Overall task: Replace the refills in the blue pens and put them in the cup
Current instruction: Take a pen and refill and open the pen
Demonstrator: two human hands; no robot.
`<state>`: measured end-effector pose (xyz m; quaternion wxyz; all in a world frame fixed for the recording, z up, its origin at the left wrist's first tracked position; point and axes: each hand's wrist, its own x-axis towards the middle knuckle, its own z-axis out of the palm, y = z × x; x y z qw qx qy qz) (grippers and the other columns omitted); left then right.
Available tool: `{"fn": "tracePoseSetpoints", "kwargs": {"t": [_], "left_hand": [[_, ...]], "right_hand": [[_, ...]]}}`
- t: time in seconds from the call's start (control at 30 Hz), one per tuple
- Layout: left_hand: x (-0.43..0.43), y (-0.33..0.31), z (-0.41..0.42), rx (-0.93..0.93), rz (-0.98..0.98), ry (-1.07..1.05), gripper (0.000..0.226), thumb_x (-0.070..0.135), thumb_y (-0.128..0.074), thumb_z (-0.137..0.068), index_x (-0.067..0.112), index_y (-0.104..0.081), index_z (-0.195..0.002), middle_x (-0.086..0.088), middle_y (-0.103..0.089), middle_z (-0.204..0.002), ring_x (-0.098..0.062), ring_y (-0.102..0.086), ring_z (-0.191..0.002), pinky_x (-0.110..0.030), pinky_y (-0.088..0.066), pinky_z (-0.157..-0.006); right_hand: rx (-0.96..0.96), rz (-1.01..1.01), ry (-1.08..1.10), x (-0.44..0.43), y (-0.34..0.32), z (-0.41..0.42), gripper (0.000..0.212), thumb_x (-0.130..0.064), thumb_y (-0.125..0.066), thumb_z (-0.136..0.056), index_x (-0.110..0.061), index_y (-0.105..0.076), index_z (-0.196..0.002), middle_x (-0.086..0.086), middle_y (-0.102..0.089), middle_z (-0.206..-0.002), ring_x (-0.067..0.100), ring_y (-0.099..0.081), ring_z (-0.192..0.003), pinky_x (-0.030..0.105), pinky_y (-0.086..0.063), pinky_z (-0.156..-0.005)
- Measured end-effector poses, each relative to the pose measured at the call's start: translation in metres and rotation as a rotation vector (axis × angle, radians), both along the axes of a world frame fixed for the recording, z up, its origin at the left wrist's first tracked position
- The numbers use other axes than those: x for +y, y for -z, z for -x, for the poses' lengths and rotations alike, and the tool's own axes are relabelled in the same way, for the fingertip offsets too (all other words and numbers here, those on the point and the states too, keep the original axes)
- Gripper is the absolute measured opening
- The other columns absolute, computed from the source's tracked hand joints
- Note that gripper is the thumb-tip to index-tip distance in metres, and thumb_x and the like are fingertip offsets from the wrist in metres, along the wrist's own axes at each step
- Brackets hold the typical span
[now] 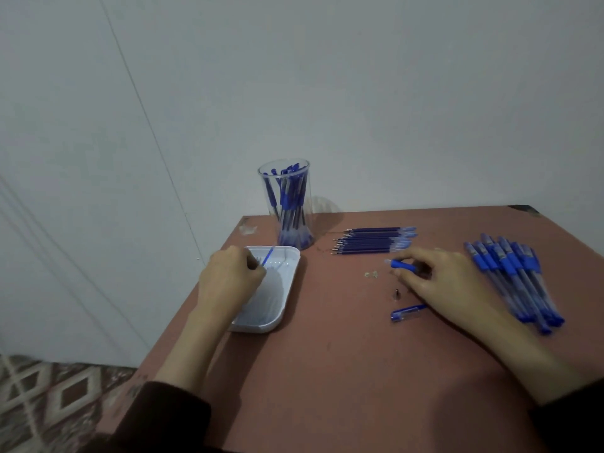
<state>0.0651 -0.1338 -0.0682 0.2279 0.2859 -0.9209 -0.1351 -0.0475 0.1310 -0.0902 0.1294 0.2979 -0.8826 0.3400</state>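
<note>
My left hand (228, 273) pinches a thin blue refill (268, 256) over the white tray (291, 256) at the table's left edge. My right hand (438, 276) holds a blue pen barrel (402, 265) against the table, fingers curled round it. A pen cap (407, 312) and a small metal tip (396, 293) lie just below that hand. New refills (376, 240) lie in a row behind it. A pile of blue pens (513, 276) sits to the right. The clear cup (289, 204) with several pens stands at the back.
The brown table (327, 371) ends close to the tray on the left, with patterned floor (49, 393) below. A white wall (359, 93) stands right behind the cup. A small pale scrap (372, 274) lies between tray and right hand.
</note>
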Motion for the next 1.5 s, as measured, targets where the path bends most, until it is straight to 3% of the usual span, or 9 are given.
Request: {"fn": "tracePoseSetpoints", "kwargs": {"t": [0.17, 0.27, 0.4, 0.57, 0.7, 0.9, 1.13, 1.3, 1.5], "left_hand": [[0.026, -0.022, 0.015, 0.423, -0.689, 0.260, 0.008, 0.006, -0.060, -0.090, 0.008, -0.065, -0.095, -0.004, -0.069, -0.071, -0.013, -0.064, -0.064, -0.025, -0.054, -0.063], [0.051, -0.024, 0.032, 0.527, -1.114, 0.376, 0.029, -0.004, -0.056, -0.090, 0.005, -0.054, -0.117, -0.011, -0.066, -0.079, -0.016, -0.064, -0.066, -0.024, -0.057, -0.059], [0.082, -0.015, 0.057, 0.612, -1.437, 0.379, 0.030, -0.008, -0.053, -0.089, 0.001, -0.054, -0.117, -0.007, -0.066, -0.079, -0.009, -0.067, -0.057, -0.019, -0.056, -0.057], [0.100, 0.008, 0.076, 0.760, -1.535, 0.409, 0.016, -0.007, -0.050, -0.091, 0.004, -0.056, -0.101, -0.014, -0.061, -0.083, -0.021, -0.065, -0.076, -0.030, -0.060, -0.070], [0.098, 0.013, 0.080, 0.821, -1.557, 0.440, 0.015, -0.008, -0.050, -0.091, 0.005, -0.054, -0.097, -0.006, -0.067, -0.068, -0.020, -0.066, -0.074, -0.029, -0.060, -0.071], [0.100, 0.016, 0.080, 0.780, -1.606, 0.478, 0.014, -0.008, -0.050, -0.091, 0.003, -0.052, -0.099, -0.015, -0.062, -0.084, -0.022, -0.065, -0.080, -0.030, -0.060, -0.073], [0.100, 0.017, 0.082, 0.774, -1.589, 0.454, 0.013, -0.008, -0.051, -0.091, 0.002, -0.052, -0.099, -0.016, -0.062, -0.086, -0.023, -0.066, -0.081, -0.030, -0.060, -0.071], [0.102, 0.017, 0.079, 0.756, -1.570, 0.469, 0.012, -0.008, -0.051, -0.091, 0.004, -0.053, -0.096, -0.016, -0.063, -0.085, -0.022, -0.067, -0.081, -0.029, -0.060, -0.070], [0.102, 0.018, 0.079, 0.741, -1.563, 0.457, 0.011, -0.007, -0.052, -0.091, 0.003, -0.053, -0.095, -0.014, -0.064, -0.083, -0.019, -0.068, -0.077, -0.029, -0.060, -0.071]], "right_hand": [[0.009, 0.005, -0.004, 0.000, -0.001, 0.000, 0.015, -0.022, -0.069, -0.084, -0.025, -0.071, -0.099, 0.001, -0.063, -0.076, 0.018, -0.056, -0.074, 0.031, -0.045, -0.067], [0.001, 0.016, -0.003, 0.001, 0.000, 0.001, 0.015, -0.022, -0.068, -0.084, -0.026, -0.070, -0.099, 0.000, -0.064, -0.077, 0.017, -0.057, -0.075, 0.032, -0.046, -0.068], [-0.016, 0.040, -0.002, 0.002, -0.001, 0.002, 0.015, -0.022, -0.067, -0.085, -0.027, -0.070, -0.098, -0.007, -0.064, -0.075, 0.013, -0.059, -0.075, 0.034, -0.050, -0.069], [-0.003, 0.062, 0.005, 0.002, -0.002, 0.004, 0.014, -0.021, -0.066, -0.084, -0.028, -0.070, -0.096, -0.011, -0.066, -0.073, 0.010, -0.061, -0.072, 0.035, -0.052, -0.068], [-0.002, 0.044, -0.017, 0.001, -0.003, 0.003, 0.011, -0.023, -0.065, -0.086, -0.028, -0.069, -0.095, -0.010, -0.065, -0.073, 0.010, -0.060, -0.070, 0.034, -0.051, -0.066], [0.024, 0.052, -0.018, 0.002, -0.003, 0.002, 0.013, -0.024, -0.066, -0.085, -0.027, -0.070, -0.097, -0.010, -0.065, -0.073, 0.010, -0.060, -0.070, 0.035, -0.051, -0.066], [0.030, 0.058, -0.026, 0.002, -0.004, 0.001, 0.015, -0.023, -0.066, -0.085, -0.025, -0.070, -0.099, -0.017, -0.061, -0.074, 0.005, -0.058, -0.071, 0.025, -0.046, -0.065], [0.030, 0.031, -0.016, 0.003, -0.004, 0.000, 0.016, -0.021, -0.067, -0.084, -0.027, -0.070, -0.098, -0.011, -0.064, -0.072, 0.008, -0.057, -0.066, 0.033, -0.050, -0.063], [0.023, 0.052, -0.029, 0.002, -0.004, 0.000, 0.018, -0.020, -0.069, -0.083, -0.028, -0.070, -0.099, -0.015, -0.059, -0.068, 0.004, -0.054, -0.062, 0.030, -0.049, -0.061]]}}
